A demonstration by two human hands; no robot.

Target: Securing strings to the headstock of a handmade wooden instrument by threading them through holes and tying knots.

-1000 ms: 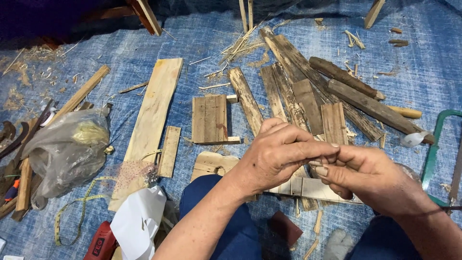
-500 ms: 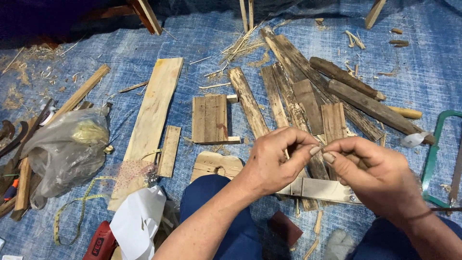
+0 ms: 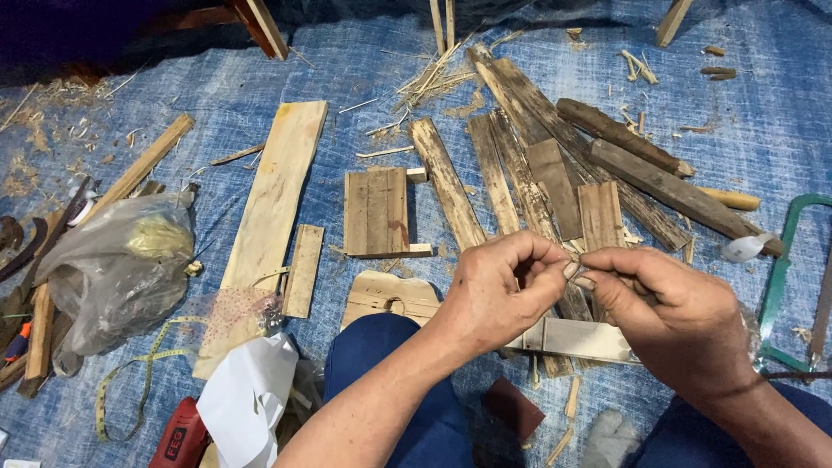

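Note:
My left hand (image 3: pixel 498 295) and my right hand (image 3: pixel 676 321) meet fingertip to fingertip above my knees, both pinching a tiny pale piece (image 3: pixel 574 256) that is too small to identify. Beneath them lies a pale flat board (image 3: pixel 581 338), partly hidden by the hands. Just left of it, a rounded pale wooden piece (image 3: pixel 390 295) rests by my blue-trousered knee. A small panel of joined slats (image 3: pixel 375 212) sits on the blue tarp (image 3: pixel 347 78) beyond the left hand.
Weathered planks and logs (image 3: pixel 537 165) fan out ahead. A long pale plank (image 3: pixel 277 208) lies to the left, beside a plastic bag (image 3: pixel 113 269), yellow tape measure (image 3: pixel 130 381), white paper (image 3: pixel 247 399) and red power tool (image 3: pixel 180 438). A green saw frame (image 3: pixel 776 286) lies at the right.
The left hand, which was wrapped over the right fingers, has drawn back. Now only the fingertips of both hands meet in a pinch.

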